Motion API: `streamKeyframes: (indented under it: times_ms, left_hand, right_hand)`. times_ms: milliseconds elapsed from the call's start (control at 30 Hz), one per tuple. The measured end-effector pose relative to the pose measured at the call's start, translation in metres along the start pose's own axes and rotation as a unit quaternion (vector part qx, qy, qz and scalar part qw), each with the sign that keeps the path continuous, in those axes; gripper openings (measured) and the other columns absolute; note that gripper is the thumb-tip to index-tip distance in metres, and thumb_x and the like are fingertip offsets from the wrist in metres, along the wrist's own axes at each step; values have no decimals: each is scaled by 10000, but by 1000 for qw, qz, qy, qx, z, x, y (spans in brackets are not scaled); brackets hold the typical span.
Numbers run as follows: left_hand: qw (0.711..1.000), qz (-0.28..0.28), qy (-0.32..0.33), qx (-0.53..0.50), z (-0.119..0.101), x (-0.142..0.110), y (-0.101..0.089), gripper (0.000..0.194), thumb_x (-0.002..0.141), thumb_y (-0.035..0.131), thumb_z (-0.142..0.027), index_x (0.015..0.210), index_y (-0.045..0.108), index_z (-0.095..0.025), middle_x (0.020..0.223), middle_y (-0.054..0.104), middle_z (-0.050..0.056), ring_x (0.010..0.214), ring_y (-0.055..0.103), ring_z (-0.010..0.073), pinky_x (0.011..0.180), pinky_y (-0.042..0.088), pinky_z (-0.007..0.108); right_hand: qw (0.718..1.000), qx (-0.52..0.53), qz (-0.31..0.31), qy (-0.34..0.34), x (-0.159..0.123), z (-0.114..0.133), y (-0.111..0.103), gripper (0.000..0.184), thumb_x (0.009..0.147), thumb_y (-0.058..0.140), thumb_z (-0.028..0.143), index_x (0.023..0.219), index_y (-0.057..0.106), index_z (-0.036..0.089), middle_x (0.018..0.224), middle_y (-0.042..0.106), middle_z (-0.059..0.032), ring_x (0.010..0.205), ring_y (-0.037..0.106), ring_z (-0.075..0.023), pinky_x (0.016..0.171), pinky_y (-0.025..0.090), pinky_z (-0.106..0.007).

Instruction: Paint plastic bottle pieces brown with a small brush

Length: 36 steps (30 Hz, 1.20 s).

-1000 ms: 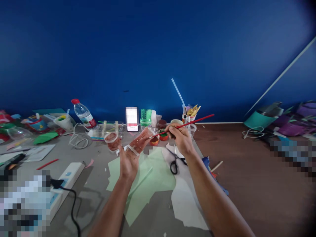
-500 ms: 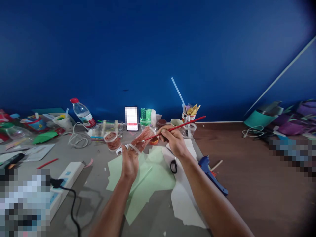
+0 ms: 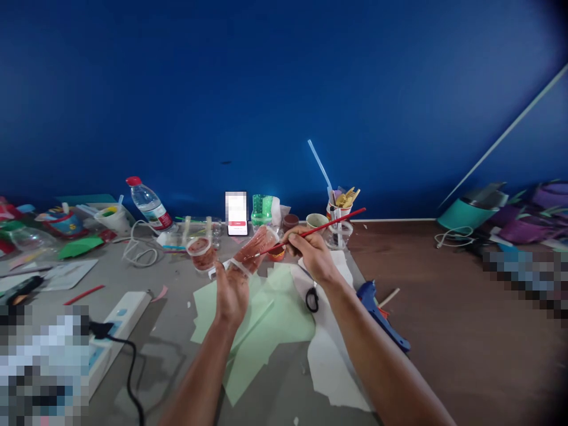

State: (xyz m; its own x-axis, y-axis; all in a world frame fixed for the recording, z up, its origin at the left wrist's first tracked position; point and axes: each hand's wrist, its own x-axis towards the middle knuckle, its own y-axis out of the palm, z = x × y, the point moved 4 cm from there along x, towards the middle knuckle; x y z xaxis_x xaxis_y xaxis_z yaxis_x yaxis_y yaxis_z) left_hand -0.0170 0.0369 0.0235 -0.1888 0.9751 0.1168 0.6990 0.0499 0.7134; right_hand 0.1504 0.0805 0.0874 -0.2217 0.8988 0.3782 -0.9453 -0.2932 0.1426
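Observation:
My left hand [image 3: 231, 291] holds up a clear plastic piece streaked with reddish-brown paint [image 3: 255, 248], with white strips across its near end. My right hand [image 3: 311, 251] pinches a thin red paintbrush [image 3: 310, 231], and the brush tip touches the painted piece. A second painted clear cup [image 3: 202, 251] stands just left of the held piece. Small pots of paint [image 3: 277, 253] sit behind the brush, partly hidden by my right hand.
Pale green paper [image 3: 260, 319] and white paper [image 3: 331, 355] lie under my arms, with scissors [image 3: 312, 296] and a blue glue gun [image 3: 381, 316] to the right. A water bottle [image 3: 148, 204], a power strip [image 3: 118, 325] with a black cable and a cup of tools [image 3: 339, 210] stand around.
My right hand has moved left with the brush, from the paint pots to the held piece. The glue gun has come into view. My left hand has hardly moved.

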Motion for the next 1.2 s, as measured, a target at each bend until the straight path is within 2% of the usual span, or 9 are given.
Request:
streamKeyframes:
  times_ms: [200,333,400,467,567,733,867,1000,1200]
  left_hand:
    - [999,-21,-27,-10,-1,-2,1,747,869,350,-717,1151,691,-115,1214,683,181,1307,501,339,1116,371,519]
    - [999,-24,-38,-14,-1,-3,0,759,848,362,-741,1171,681,-133,1245,668,173,1331,471,353,1113,372,539]
    - [998,-40,-46,-12,0,-3,-4,759,844,367,-744,1139,695,-126,1223,679,178,1343,455,355,1118,365,536]
    - [998,-51,-47,-10,1,-2,-8,753,844,376,-742,1098,710,-116,1202,689,181,1358,437,347,1129,354,521]
    - [999,-34,-39,-9,2,-1,-9,747,837,388,-748,1079,720,-124,1199,692,174,1368,423,343,1129,354,517]
    - [1000,-17,-23,5,3,-1,-6,752,823,404,-757,1048,734,-121,1178,701,176,1348,449,351,1121,364,520]
    - [1000,-17,-18,7,3,-1,-4,739,839,408,-735,1108,711,-117,1193,693,178,1322,482,349,1120,354,533]
    - [1000,-3,-29,6,2,-1,-3,759,817,440,-744,1135,696,-103,1236,667,195,1339,454,366,1121,351,534]
    - [999,-35,-41,-1,1,-1,-10,750,830,413,-742,1093,704,-102,1195,688,193,1377,403,362,1145,321,533]
  right_hand:
    - [998,1,-70,-7,4,3,-16,200,792,584,334,680,610,171,512,477,30,488,402,-97,494,292,-253]
    - [999,6,-39,8,4,3,-14,205,786,580,338,673,615,171,526,487,23,497,420,-102,498,297,-260]
    - [999,-14,-44,2,4,2,-16,206,800,575,333,681,615,170,534,488,24,503,420,-102,505,301,-261]
    - [996,-29,-80,-18,5,2,-22,202,807,579,335,690,609,174,530,481,29,500,410,-102,504,298,-262]
    - [992,-23,-121,-42,6,4,-31,199,810,580,334,694,608,175,518,479,30,494,403,-103,494,288,-262]
    - [993,-27,-102,-47,6,7,-29,211,808,581,340,679,605,175,510,478,30,482,399,-103,492,287,-266]
    - [988,-38,-136,-69,5,9,-34,196,826,570,324,697,602,180,518,459,40,495,396,-103,506,289,-269]
    - [993,-29,-107,-39,6,6,-34,213,818,578,343,688,609,177,508,467,34,486,399,-106,496,290,-269]
    - [989,-25,-136,-62,6,8,-41,207,828,567,330,691,611,181,511,463,34,498,411,-110,508,299,-269]
